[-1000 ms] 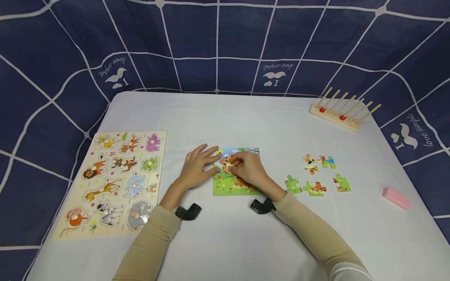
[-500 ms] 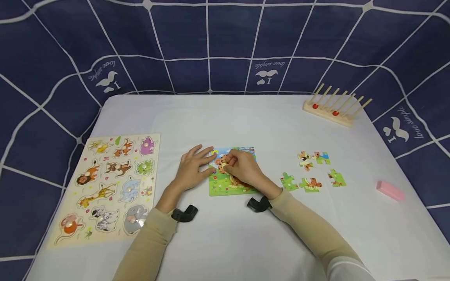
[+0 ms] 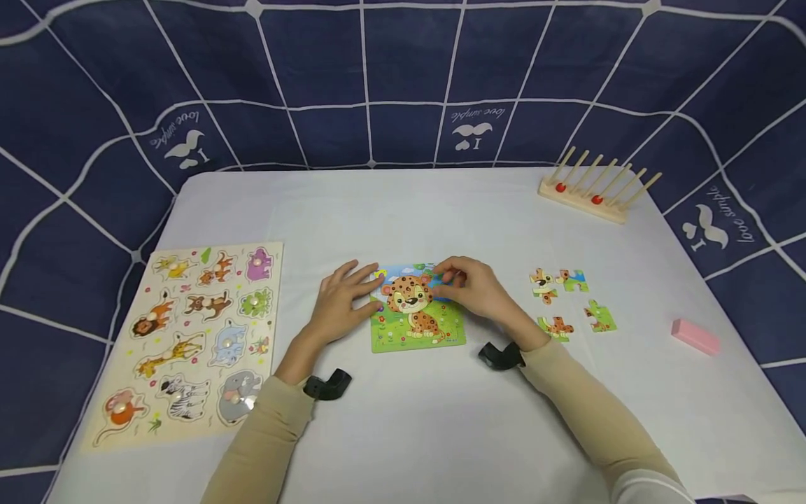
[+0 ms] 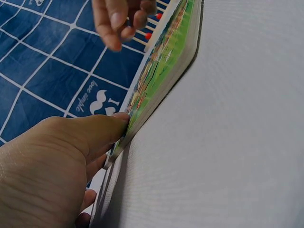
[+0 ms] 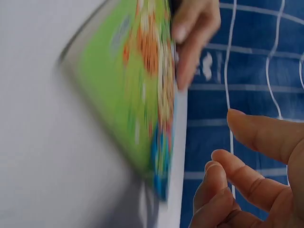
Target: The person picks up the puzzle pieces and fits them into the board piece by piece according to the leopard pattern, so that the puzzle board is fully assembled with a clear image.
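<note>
A small jigsaw puzzle with a spotted leopard cub on green grass lies mid-table. My left hand rests at its left edge with fingers spread; in the left wrist view the thumb touches the edge of the jigsaw puzzle. Over the right upper part of the puzzle hovers my right hand, its fingers loosely bent. The right wrist view shows the thumb apart from the fingers and nothing between them. To the right lie loose jigsaw pieces, partly hidden by the right forearm.
A large animal peg board lies at the left. At the back right stands a wooden rack with upright rods and two red beads. A pink block sits near the right edge of the white table.
My right hand has moved up and right off the leopard's face, uncovering most of the puzzle; its pinched fingers have parted. The left hand stays at the puzzle's edge. The head view has shifted slightly.
</note>
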Motion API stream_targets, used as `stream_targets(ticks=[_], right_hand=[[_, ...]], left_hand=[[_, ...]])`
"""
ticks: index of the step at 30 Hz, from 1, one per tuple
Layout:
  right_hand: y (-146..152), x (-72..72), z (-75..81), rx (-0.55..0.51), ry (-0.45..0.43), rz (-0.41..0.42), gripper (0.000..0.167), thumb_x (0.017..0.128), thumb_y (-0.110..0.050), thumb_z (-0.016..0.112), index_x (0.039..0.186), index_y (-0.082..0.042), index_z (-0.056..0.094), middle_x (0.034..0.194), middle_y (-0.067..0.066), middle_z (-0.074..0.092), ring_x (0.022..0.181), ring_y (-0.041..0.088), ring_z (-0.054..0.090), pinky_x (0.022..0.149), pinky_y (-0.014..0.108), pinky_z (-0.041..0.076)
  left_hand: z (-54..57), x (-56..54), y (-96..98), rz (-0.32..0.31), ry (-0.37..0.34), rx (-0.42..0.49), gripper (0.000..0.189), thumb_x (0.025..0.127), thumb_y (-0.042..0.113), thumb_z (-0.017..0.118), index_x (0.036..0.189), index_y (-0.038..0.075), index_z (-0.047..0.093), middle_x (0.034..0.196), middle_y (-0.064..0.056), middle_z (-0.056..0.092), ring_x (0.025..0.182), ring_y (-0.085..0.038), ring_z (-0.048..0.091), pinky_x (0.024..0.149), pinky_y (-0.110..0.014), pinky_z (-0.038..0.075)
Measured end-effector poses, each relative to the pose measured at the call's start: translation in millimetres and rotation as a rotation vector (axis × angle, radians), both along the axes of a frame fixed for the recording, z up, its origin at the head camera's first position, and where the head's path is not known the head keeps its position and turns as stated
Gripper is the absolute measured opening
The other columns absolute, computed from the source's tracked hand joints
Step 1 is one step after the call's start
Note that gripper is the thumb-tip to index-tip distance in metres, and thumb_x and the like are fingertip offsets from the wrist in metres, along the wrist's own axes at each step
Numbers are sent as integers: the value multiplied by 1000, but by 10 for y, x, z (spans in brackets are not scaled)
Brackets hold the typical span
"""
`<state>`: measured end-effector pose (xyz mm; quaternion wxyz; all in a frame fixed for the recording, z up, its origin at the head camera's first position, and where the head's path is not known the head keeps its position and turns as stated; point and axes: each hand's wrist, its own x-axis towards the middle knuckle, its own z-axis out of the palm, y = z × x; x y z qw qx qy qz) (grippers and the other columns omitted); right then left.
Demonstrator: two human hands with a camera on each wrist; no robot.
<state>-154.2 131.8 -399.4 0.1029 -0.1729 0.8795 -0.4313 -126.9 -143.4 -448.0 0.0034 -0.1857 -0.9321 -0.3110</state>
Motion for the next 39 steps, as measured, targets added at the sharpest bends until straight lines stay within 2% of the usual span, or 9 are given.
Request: stream_targets(ticks=[6, 12, 19, 22, 26, 33, 39], right_hand=[[615, 13, 24, 87, 39, -132, 38, 86, -17, 76, 119, -3, 66, 102, 15, 65, 82, 21, 55, 69, 28, 44], [1223, 67, 75, 136, 18, -283, 47, 87, -24, 74, 127, -4, 61, 107, 15, 62, 83, 14, 53, 60, 22, 45], [1615, 119, 99, 135, 0, -441, 53, 89, -30, 72, 133, -5, 57, 110, 12, 57, 82, 5, 48, 58, 22, 42], [1663, 110, 74, 115, -11, -456, 55, 89, -30, 72, 134, -5, 56, 110, 11, 56, 82, 5, 48, 57, 22, 42], [1673, 104, 33, 101, -23, -436, 55, 89, -29, 71, 135, -3, 54, 110, 11, 54, 81, 6, 47, 57, 22, 42], [1674, 101, -29, 116, -21, -428, 53, 88, -22, 73, 134, -1, 55, 110, 12, 54, 78, 6, 46, 56, 19, 41], [1704, 110, -54, 137, -26, -420, 54, 87, -23, 74, 133, -2, 55, 112, 13, 55, 77, 5, 47, 56, 20, 41]], left_hand=[[19, -7, 1, 0, 1, -5, 52, 88, 34, 70, 136, 16, 59, 153, -1, 45, 148, -32, 24, 114, -55, 20], [29, -18, -9, -2, 3, -7, 52, 89, 34, 70, 136, 17, 58, 153, -1, 45, 148, -32, 24, 113, -55, 21], [20, -18, -14, 2, 8, -5, 51, 89, 34, 70, 136, 17, 59, 152, -1, 45, 148, -32, 24, 113, -55, 21], [18, -14, -18, 5, 7, -7, 51, 89, 33, 70, 135, 16, 59, 152, -1, 45, 148, -32, 24, 113, -55, 21], [21, -9, -18, 6, 6, -8, 51, 88, 33, 70, 135, 16, 59, 152, -1, 45, 148, -32, 24, 113, -55, 21], [15, -10, -8, 4, 5, 6, 51, 88, 33, 71, 135, 16, 59, 152, -1, 45, 148, -32, 24, 113, -55, 21], [-16, -5, -4, 5, 11, -2, 52, 88, 33, 71, 135, 16, 59, 152, -1, 45, 148, -32, 24, 113, -55, 21]])
